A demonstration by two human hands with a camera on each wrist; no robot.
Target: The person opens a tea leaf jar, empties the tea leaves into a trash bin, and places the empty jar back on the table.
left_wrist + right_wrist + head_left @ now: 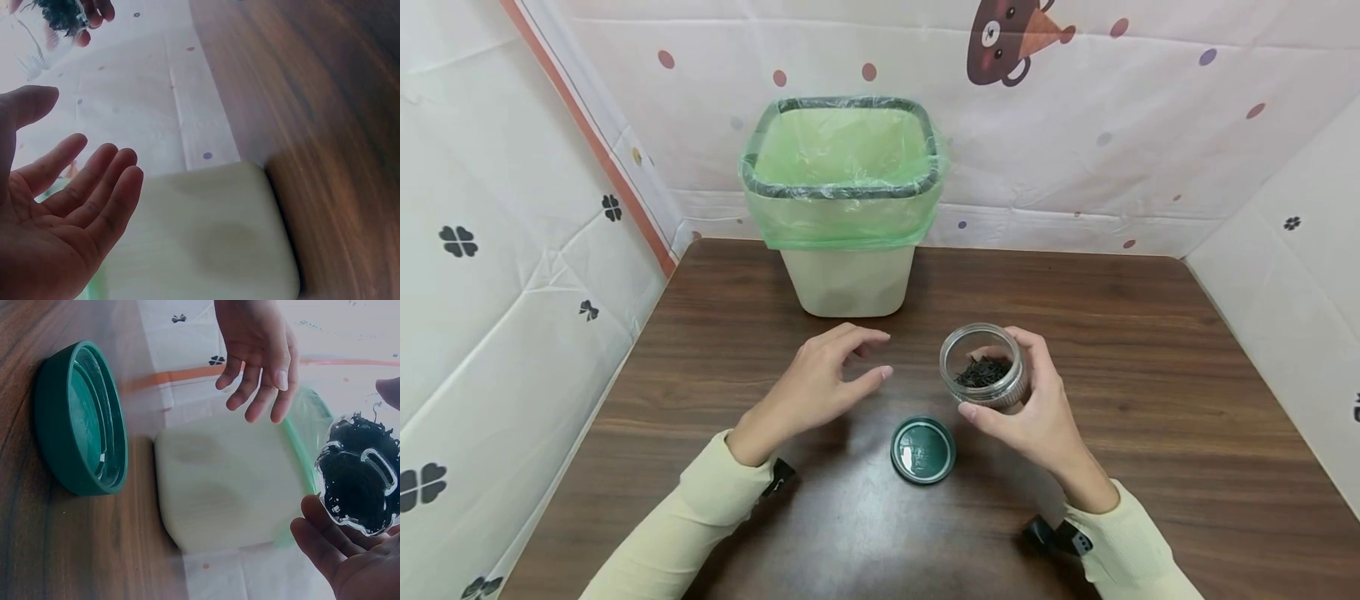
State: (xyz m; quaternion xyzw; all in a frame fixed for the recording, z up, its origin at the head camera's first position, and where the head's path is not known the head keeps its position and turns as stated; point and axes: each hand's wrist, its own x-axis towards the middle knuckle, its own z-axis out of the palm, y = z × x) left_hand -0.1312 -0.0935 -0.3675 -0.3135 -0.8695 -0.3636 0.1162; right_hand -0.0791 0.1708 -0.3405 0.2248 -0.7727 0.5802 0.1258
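Pale sleeves [1123,533] enter at the near edge, one left, one right, each with a black strap [1067,538] at the wrist. Left hand [823,379]: carries nothing, raised over the table [1172,392], fingers loosely bent, thumb apart from them, pointing right. Right hand [1041,408]: grips a jar [1004,395], thumb on the near side, fingers round the right side. Both hands stand apart from each other.

The jar is clear, uncapped and right of centre; it appears to be held off the table, since the right wrist view shows its underside. Dark leaves [981,372] lie inside.

Governing relation, as judged: the jar lies right of the left fingertips, across a gap, mouth up, its axis apparently leaning left; the right hand alone has it.

Lid [923,450]: green, flat on the table, recessed face up, between the hands and nearer than the jar; neither hand touches it. Bin [850,283]: cream, upright at the far side, left of the jar, lined with a green bag [842,225] folded over its rim.
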